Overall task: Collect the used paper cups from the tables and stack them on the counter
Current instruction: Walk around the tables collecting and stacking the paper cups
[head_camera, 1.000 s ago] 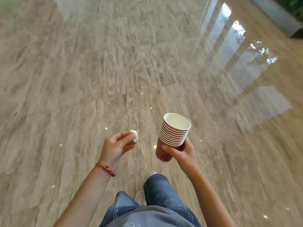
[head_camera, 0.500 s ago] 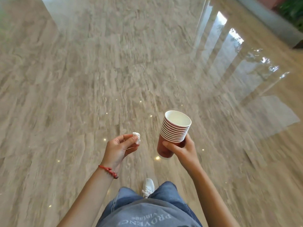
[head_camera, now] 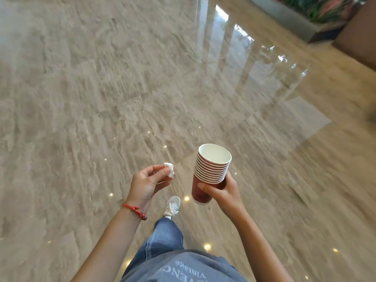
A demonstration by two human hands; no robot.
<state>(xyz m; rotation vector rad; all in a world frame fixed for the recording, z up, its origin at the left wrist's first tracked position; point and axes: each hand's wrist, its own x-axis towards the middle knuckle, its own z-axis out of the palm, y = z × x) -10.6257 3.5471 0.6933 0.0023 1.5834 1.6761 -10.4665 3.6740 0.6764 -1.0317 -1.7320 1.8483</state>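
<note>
Currently the right hand wraps the nested cup stack low on its red wall, upright above the floor. Likely light, crushable: grip the base gently. Left hand pinches a tissue wad.

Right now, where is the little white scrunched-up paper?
In the head view, the little white paper wad is pinched at the fingertips of the left hand, left of the stack of red paper cups held in the right hand, above the shiny floor.
</note>
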